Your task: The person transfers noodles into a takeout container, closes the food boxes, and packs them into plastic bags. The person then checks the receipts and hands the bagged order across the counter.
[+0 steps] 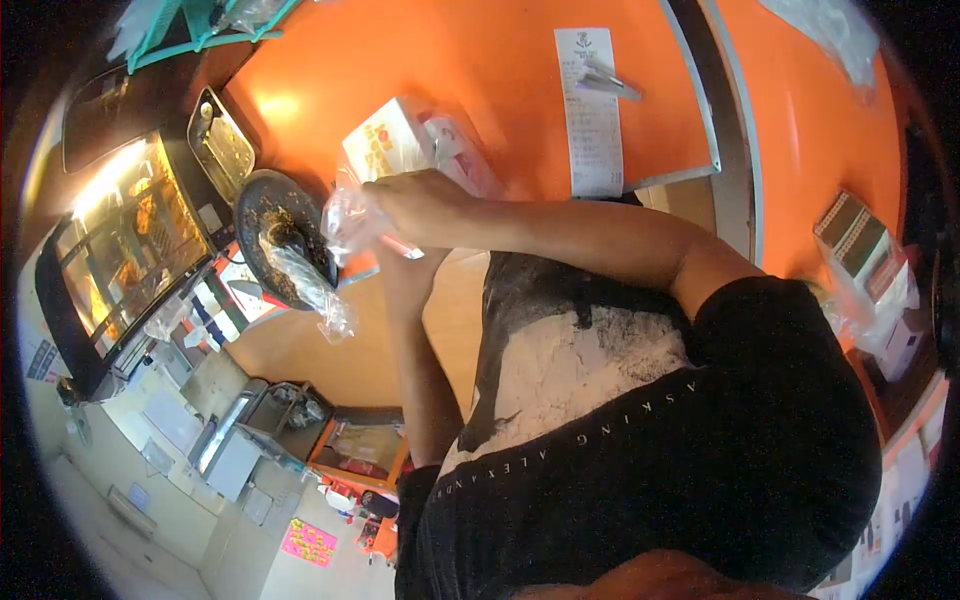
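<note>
My right hand [425, 205] reaches across from the right, its fingers closed on a crumpled clear plastic bag [350, 222]. Just below it, my left hand [412, 265] is closed at the lower edge of the same bag, partly covered by the right hand. A reddish-orange strip shows at the bag near the fingers; what the bag contains, if anything, I cannot make out. Directly beyond the hands stands a white printed box [385, 140], with a white and pink plastic bag [458, 155] beside it.
Left of my hands sits a dark round dish [252, 225] with crumbs and a plastic-wrapped utensil [300, 275]. Behind it are a metal tray [225, 150] and a lit food display case [130, 240]. A receipt [594, 150] with a pen [610, 82] lies on the orange counter [480, 60].
</note>
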Motion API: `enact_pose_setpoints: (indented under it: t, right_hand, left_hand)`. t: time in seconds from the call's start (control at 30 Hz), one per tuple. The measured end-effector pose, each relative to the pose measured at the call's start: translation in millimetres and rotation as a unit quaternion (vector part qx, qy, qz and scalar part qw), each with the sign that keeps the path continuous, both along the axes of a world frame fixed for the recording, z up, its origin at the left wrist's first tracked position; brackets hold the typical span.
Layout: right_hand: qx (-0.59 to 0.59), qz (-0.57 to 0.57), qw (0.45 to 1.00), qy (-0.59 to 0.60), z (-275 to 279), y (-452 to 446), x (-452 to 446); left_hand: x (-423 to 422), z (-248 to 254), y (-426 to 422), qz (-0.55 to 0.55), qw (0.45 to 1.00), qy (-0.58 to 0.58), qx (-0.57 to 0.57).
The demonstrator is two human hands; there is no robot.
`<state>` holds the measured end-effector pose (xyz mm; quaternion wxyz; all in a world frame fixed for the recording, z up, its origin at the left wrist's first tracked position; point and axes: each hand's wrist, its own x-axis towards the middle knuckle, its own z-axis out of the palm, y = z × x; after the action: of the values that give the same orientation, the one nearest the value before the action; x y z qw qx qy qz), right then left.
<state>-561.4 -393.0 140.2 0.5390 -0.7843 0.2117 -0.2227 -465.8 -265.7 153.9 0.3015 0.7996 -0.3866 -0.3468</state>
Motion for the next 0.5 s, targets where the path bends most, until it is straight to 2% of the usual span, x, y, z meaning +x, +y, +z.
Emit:
enact_pose_setpoints:
  t: [0.03,0.07,0.1,0.13,0.2,0.23,0.3,0.33,0.4,0.43,0.47,0.5]
  right_hand:
    - [0.031,-0.014,0.999,0.027,16,4,0]
    - [0.060,-0.030,0.996,0.052,25,6,4]
    - [-0.009,-0.081,0.996,0.042,19,11,11]
    - [-0.009,-0.087,0.995,0.044,8,10,12]
    - [0.028,0.071,0.992,0.096,14,-6,-9]
    - [0.029,0.070,0.992,0.097,8,-6,-19]
    - [-0.137,-0.012,0.985,-0.102,-3,-8,-37]
    - [-0.139,-0.013,0.985,-0.101,-9,-15,-43]
    - [-0.252,-0.212,0.942,-0.065,-10,-40,-53]
    - [-0.253,-0.215,0.941,-0.062,-16,-44,-49]
    - [-0.257,-0.152,0.950,-0.087,-21,-47,-40]
    - [-0.258,-0.087,0.956,-0.112,-23,-45,-32]
  left_hand:
    - [7,-34,5,-0.003,0.996,0.082,0.044]
    - [10,-52,-1,0.006,0.992,0.123,0.038]
    - [10,-58,-12,0.011,0.991,0.130,0.010]
    - [9,-64,-22,0.013,0.993,0.116,-0.023]
    - [7,-55,-38,0.016,0.996,0.039,-0.081]
    - [8,-47,-44,0.013,0.994,-0.018,-0.106]
    - [8,-30,-53,-0.010,0.970,-0.185,-0.159]
    - [10,-20,-56,-0.043,0.942,-0.287,-0.170]
    - [4,9,-63,-0.135,0.865,-0.464,-0.132]
    - [20,9,-62,-0.194,0.877,-0.432,-0.082]
    - [26,10,-66,-0.199,0.877,-0.428,-0.084]
    - [29,15,-70,-0.181,0.919,-0.339,-0.087]
